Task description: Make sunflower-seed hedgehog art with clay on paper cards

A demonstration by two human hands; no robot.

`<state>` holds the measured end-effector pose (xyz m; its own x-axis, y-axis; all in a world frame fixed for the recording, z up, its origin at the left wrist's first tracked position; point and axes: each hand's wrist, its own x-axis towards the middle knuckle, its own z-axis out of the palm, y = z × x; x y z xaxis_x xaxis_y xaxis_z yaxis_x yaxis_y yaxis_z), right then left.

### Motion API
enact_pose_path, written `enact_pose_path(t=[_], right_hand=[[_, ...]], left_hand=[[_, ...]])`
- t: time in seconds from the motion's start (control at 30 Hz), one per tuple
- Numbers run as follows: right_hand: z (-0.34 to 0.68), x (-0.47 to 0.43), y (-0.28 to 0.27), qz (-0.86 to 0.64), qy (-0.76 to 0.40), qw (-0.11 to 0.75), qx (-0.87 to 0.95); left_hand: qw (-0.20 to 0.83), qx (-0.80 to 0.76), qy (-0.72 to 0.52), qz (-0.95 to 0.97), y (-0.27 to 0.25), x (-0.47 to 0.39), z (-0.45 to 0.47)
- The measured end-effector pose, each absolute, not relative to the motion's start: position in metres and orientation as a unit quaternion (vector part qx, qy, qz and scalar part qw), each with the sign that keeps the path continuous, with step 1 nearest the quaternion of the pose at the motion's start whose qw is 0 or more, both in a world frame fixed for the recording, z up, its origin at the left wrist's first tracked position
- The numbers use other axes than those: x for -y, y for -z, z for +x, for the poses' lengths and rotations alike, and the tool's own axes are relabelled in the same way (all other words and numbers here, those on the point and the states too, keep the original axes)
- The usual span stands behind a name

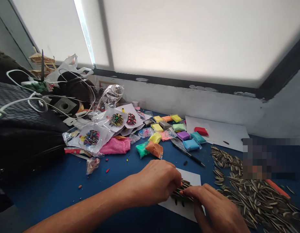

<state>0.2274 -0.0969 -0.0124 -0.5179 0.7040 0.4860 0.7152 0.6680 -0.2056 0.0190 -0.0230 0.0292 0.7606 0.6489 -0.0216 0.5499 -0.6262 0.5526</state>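
A white sheet of paper (188,212) lies on the blue tabletop, bearing a mound of striped sunflower seeds (185,185). My left hand (162,181) is over the mound's left side, its fingers bent and pressed together; what they pinch is hidden. From the right, my right hand (216,207) reaches in with the index finger stretched out and the thumb apart, low over the paper. Its index fingertip meets a small orange bit (181,192), which looks like soft clay, on the seeds. Much of the mound is covered by both hands.
Loose sunflower seeds (256,197) spread at right beside an orange strip (278,188). Behind my hands lie coloured clay packets (191,144) and a black pen-like tool (197,160). Finished-looking seed figures (91,138), a pink cloth (116,146) and a black bag (21,136) stand left.
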Motion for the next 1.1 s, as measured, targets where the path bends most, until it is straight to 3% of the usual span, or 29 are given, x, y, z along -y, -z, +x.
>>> enact_pose_path(t=[0.3, 0.6, 0.87, 1.1], right_hand=[[0.228, 0.093, 0.005, -0.390, 0.067, 0.284, 0.873], [0.238, 0.086, 0.007, -0.436, 0.080, 0.297, 0.845], [0.242, 0.086, -0.001, -0.480, 0.070, 0.294, 0.824], [0.243, 0.086, -0.002, -0.492, 0.041, 0.318, 0.809]], left_hand=[[0.232, -0.345, -0.083, 0.905, -0.029, 0.022, 0.016], [0.087, -0.468, -0.151, 0.867, -0.022, -0.011, 0.007], [0.104, -0.480, -0.107, 0.865, -0.013, -0.028, -0.009], [0.162, -0.469, -0.204, 0.844, -0.011, -0.033, -0.011]])
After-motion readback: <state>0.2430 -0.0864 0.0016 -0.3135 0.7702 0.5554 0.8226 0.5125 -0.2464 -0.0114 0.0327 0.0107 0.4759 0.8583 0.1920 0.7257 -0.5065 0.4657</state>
